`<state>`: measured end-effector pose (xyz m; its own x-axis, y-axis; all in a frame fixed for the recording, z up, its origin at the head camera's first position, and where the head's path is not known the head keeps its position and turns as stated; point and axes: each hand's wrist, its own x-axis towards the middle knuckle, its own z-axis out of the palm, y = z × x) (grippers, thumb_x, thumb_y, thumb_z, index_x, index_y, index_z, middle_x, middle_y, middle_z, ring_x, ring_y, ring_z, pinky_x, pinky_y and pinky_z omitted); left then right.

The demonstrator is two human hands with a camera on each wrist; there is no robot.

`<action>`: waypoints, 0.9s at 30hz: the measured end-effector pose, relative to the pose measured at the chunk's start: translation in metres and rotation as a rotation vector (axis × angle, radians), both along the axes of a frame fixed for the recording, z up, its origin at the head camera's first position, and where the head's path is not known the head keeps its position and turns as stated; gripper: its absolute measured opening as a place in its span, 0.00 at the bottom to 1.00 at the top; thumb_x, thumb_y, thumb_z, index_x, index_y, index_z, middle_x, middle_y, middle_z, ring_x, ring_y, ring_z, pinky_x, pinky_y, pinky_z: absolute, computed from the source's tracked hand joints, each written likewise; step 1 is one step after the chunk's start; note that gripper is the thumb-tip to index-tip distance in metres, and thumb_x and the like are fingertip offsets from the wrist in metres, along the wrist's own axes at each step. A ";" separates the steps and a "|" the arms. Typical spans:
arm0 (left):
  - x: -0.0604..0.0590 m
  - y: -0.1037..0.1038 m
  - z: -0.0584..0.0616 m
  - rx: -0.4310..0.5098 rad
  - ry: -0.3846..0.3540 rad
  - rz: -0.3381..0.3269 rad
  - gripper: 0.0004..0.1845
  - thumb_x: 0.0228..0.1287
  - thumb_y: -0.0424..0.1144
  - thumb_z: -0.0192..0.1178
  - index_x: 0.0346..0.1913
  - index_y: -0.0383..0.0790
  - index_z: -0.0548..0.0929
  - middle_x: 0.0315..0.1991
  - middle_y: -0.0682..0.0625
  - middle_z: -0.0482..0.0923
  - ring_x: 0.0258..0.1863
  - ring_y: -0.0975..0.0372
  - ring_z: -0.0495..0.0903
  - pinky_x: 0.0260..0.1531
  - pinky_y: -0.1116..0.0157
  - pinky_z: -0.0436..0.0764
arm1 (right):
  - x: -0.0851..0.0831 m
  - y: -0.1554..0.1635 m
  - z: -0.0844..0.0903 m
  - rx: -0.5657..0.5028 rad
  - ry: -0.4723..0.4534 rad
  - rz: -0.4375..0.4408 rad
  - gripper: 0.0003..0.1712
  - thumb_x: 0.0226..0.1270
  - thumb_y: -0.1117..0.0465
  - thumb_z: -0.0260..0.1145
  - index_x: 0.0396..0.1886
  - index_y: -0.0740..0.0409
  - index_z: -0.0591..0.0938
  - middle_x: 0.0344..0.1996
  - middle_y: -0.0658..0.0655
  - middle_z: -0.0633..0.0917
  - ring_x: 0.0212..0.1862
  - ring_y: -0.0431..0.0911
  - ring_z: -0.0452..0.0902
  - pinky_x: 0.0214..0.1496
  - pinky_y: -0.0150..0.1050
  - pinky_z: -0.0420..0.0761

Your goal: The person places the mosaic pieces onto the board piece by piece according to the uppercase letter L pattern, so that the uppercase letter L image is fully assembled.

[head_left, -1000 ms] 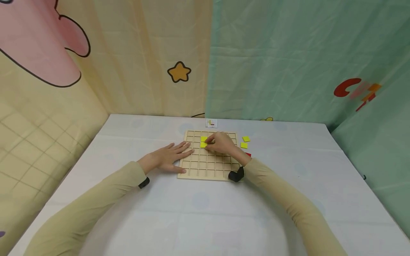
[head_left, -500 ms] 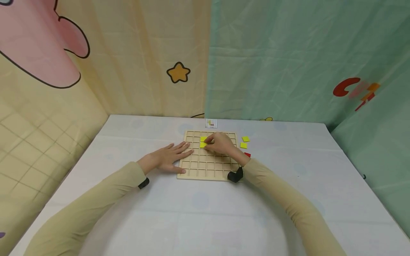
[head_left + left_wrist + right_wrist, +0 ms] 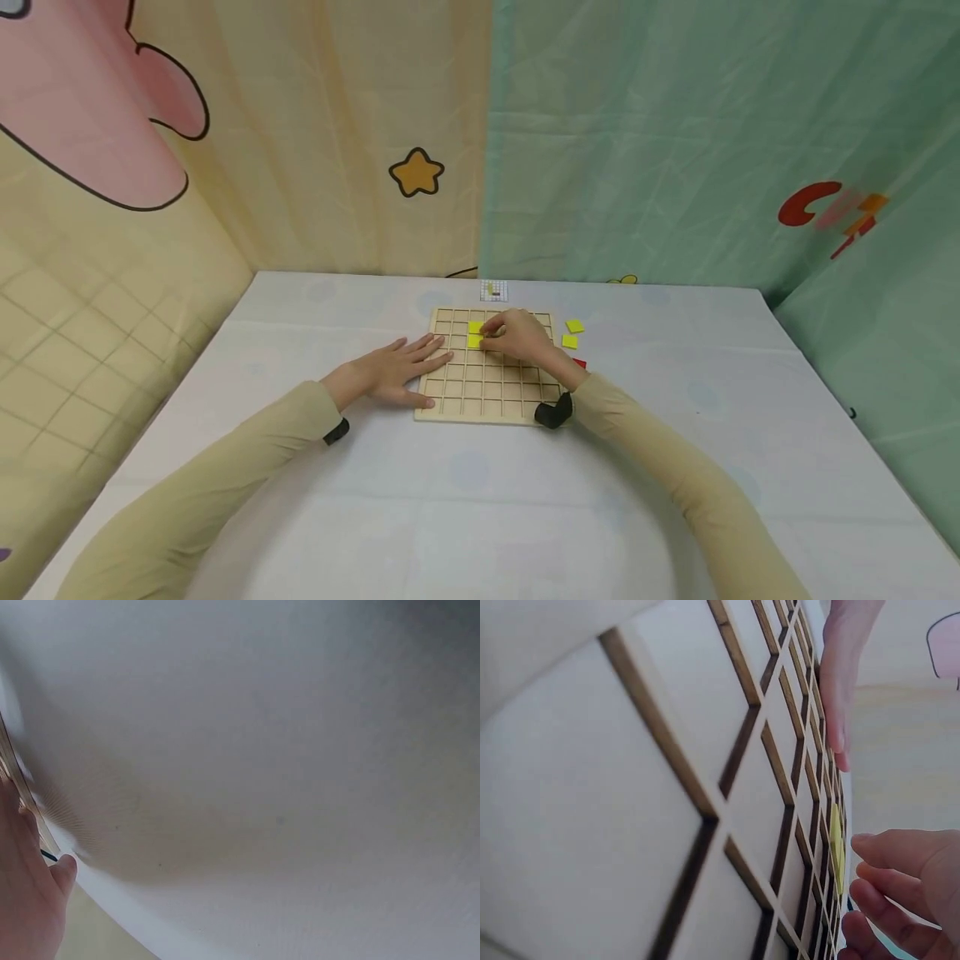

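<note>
A wooden grid board [image 3: 472, 408] lies on the table. In its upper part are two yellow square tiles, a near one [image 3: 474, 342] and a far one [image 3: 475, 327], in neighbouring cells. My right hand [image 3: 519, 336] reaches over the board from the right, fingers bent, fingertips right at the tiles' right edges. In the right wrist view a gap shows between thumb [image 3: 874, 844] and fingers, beside the yellow tiles [image 3: 838, 851], with nothing seen between them. My left hand [image 3: 390, 371] rests with spread fingers on the board's left edge; in the left wrist view only part of it shows.
Right of the board lie two loose yellow tiles, a far one [image 3: 574, 326] and a near one [image 3: 570, 342]. A red piece [image 3: 579, 363] is partly hidden by my right wrist. Behind the board lies a small printed grid card [image 3: 493, 290]. Curtains hang behind the table.
Both hands stay almost in place, the right fingertips still at the yellow tiles. The head view has shifted very slightly.
</note>
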<state>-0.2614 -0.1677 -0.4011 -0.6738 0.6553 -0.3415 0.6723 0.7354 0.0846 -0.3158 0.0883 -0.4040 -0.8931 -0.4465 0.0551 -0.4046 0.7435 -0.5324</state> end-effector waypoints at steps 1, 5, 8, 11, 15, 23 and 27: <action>0.000 0.000 0.000 -0.002 -0.003 0.001 0.45 0.65 0.69 0.44 0.78 0.52 0.42 0.79 0.46 0.32 0.78 0.50 0.33 0.73 0.43 0.44 | 0.001 0.003 0.001 -0.009 0.005 -0.004 0.16 0.61 0.53 0.69 0.45 0.56 0.87 0.39 0.54 0.89 0.34 0.44 0.83 0.33 0.34 0.77; 0.001 0.001 0.000 -0.006 -0.005 0.002 0.45 0.65 0.69 0.44 0.78 0.53 0.42 0.79 0.46 0.32 0.78 0.51 0.33 0.73 0.43 0.44 | 0.003 0.019 0.006 -0.029 0.038 -0.028 0.15 0.62 0.55 0.68 0.46 0.55 0.87 0.37 0.54 0.88 0.29 0.43 0.78 0.26 0.32 0.73; 0.002 0.001 0.000 -0.002 -0.004 0.006 0.46 0.65 0.69 0.45 0.78 0.53 0.42 0.79 0.46 0.32 0.78 0.51 0.33 0.73 0.43 0.44 | 0.002 0.034 0.010 -0.028 0.068 -0.060 0.14 0.62 0.55 0.69 0.46 0.55 0.87 0.37 0.55 0.88 0.30 0.44 0.78 0.28 0.32 0.73; 0.001 0.000 -0.001 -0.001 -0.001 0.008 0.46 0.65 0.69 0.44 0.78 0.53 0.42 0.79 0.47 0.31 0.78 0.52 0.32 0.73 0.43 0.44 | 0.002 0.052 0.012 -0.038 0.087 -0.093 0.14 0.62 0.57 0.68 0.46 0.55 0.87 0.38 0.56 0.88 0.33 0.46 0.78 0.31 0.35 0.74; 0.000 -0.001 -0.002 0.003 0.006 0.006 0.46 0.64 0.70 0.44 0.78 0.53 0.42 0.79 0.47 0.31 0.78 0.52 0.32 0.73 0.43 0.44 | 0.003 0.076 0.011 -0.044 0.103 -0.131 0.14 0.61 0.58 0.68 0.47 0.57 0.87 0.39 0.58 0.88 0.37 0.50 0.80 0.35 0.41 0.78; -0.001 -0.001 -0.003 0.018 0.007 0.004 0.46 0.65 0.69 0.45 0.78 0.53 0.43 0.79 0.47 0.32 0.78 0.51 0.33 0.73 0.43 0.43 | 0.005 0.112 0.004 -0.011 0.062 -0.202 0.16 0.60 0.57 0.69 0.46 0.59 0.86 0.41 0.60 0.87 0.41 0.52 0.79 0.40 0.42 0.79; -0.001 -0.001 -0.003 0.022 0.010 0.002 0.46 0.65 0.69 0.45 0.78 0.53 0.43 0.79 0.47 0.32 0.78 0.51 0.33 0.73 0.43 0.43 | 0.006 0.126 -0.004 -0.019 0.038 -0.208 0.17 0.59 0.57 0.70 0.46 0.59 0.86 0.42 0.61 0.87 0.41 0.52 0.79 0.40 0.41 0.78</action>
<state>-0.2621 -0.1685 -0.4045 -0.6784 0.6611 -0.3206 0.6716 0.7349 0.0943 -0.3097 0.2140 -0.4079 -0.9630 -0.2512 0.0974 -0.2635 0.8031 -0.5345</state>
